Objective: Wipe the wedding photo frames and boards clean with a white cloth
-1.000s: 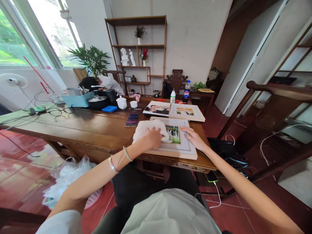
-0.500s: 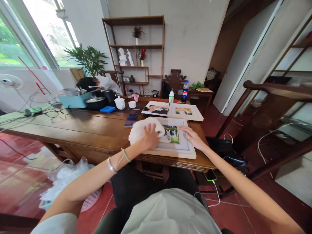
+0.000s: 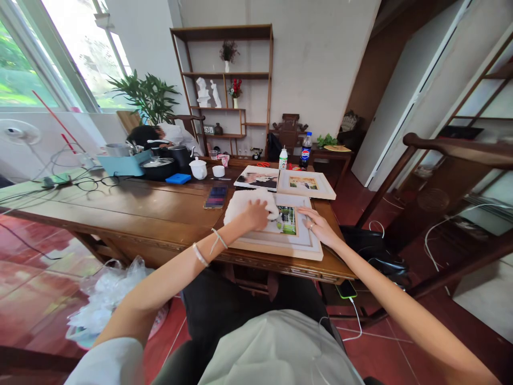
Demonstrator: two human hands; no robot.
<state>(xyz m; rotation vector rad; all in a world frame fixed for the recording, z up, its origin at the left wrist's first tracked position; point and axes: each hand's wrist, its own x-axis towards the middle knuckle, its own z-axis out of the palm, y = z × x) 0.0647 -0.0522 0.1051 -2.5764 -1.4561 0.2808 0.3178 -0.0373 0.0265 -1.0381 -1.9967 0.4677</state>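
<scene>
A white fluffy cloth [image 3: 244, 204] lies over the left part of a white picture frame [image 3: 288, 250], and my left hand [image 3: 256, 215] presses it down with the fingers bent into it. Part of the photo [image 3: 287, 220] in the frame shows between my hands; the cloth and left hand cover the rest. My right hand [image 3: 317, 224] rests flat on the frame's right side, fingers stretched out, a ring on one of them. Beyond this frame lie a second framed picture [image 3: 308, 183] and a photo panel [image 3: 256, 177].
A phone [image 3: 215, 197] lies left of the frame on the wooden table [image 3: 168, 214]. Farther back stand a white lidded pot [image 3: 197, 169], a blue box [image 3: 178, 178], a white bottle [image 3: 282, 159] and a cola bottle [image 3: 305, 149]. Another person [image 3: 160, 133] leans at the far left.
My left hand has slid the cloth to the right and slightly away from me, covering more of the photo. My right hand stays at the frame's right side.
</scene>
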